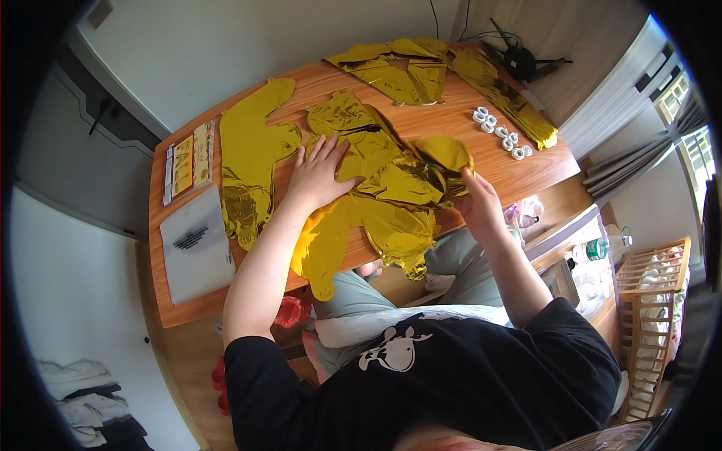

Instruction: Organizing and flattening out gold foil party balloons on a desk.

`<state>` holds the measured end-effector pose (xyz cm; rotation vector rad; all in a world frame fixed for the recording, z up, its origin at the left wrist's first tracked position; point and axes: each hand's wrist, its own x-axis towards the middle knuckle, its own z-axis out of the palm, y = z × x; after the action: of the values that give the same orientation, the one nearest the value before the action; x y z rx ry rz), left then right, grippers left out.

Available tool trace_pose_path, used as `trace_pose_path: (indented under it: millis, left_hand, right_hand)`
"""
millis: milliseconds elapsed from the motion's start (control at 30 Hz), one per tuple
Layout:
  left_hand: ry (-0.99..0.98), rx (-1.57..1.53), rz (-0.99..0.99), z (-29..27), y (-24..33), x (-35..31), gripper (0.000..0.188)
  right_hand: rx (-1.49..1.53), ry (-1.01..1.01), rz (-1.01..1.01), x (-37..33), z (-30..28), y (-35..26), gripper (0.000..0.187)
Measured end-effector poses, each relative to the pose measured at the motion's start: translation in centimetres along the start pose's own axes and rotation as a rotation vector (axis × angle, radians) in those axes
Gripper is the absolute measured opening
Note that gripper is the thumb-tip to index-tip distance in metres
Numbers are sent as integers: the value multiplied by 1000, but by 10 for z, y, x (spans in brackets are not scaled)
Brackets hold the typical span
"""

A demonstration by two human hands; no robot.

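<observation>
A crumpled gold foil balloon (383,177), flat and without air, spreads over the middle of the wooden table (194,263), its lower part hanging past the near edge. My left hand (322,177) lies on its left side with the fingers spread. At the right, my right hand (481,204) pinches a raised, folded edge of the same foil between thumb and fingers. Another flat gold foil balloon (256,154) is to the left of my left hand. Farther back lie a folded gold foil piece (421,69) and a long gold strip of foil (508,98).
Several small white rolls (502,131) sit at the table's right. On the left are a printed package (189,159) and a pale sheet (188,263) bearing thin dark sticks (191,237). A black device with antennas (520,60) stands in the back right corner.
</observation>
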<state>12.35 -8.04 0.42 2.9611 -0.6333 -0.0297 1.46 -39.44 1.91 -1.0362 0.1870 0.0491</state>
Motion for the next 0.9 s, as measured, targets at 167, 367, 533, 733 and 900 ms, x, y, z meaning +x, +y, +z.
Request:
trace_pose_path:
  millis: [167, 367, 533, 733, 900]
  left_hand:
    - [14, 0, 7, 4, -3, -1, 97]
    - [40, 0, 9, 3, -1, -2, 90]
    - [26, -8, -4, 1, 0, -4, 90]
    - [31, -10, 2, 2, 2, -2, 90]
    - [23, -2, -1, 1, -1, -4, 90]
  right_hand:
    - [515, -75, -14, 6, -8, 1, 46]
    - [-781, 69, -236, 1, 0, 10, 28]
    - [-878, 155, -296, -16, 14, -2, 24]
    - [-911, 147, -195, 2, -11, -12, 38]
    - [-1580, 513, -960, -13, 23, -17, 59]
